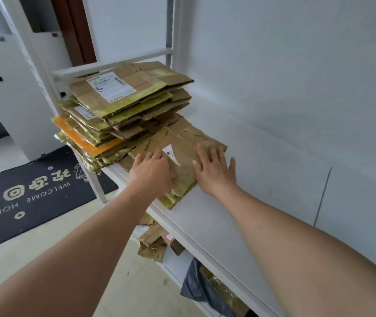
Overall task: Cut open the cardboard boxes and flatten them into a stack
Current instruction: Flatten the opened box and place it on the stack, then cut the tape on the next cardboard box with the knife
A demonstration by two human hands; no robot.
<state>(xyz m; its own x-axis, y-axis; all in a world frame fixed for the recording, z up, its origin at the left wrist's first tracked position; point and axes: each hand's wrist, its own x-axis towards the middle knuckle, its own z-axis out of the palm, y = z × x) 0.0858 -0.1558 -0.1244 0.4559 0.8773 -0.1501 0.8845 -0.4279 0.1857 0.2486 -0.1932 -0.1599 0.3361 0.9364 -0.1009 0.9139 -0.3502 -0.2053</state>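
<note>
Both hands flat on flattened box

Both hands flat on flattened box, beside stack.

The flattened box is brown with yellow-green tape along its edges and a small white barcode label; the stack of flattened boxes just behind it is the same brown with yellow-green tape, topped by a white shipping label printed in black, with one orange sheet low down. The shelf beneath the stack is plain white, and on the floor left of the stack the doormat is black with pale gold lettering
</note>
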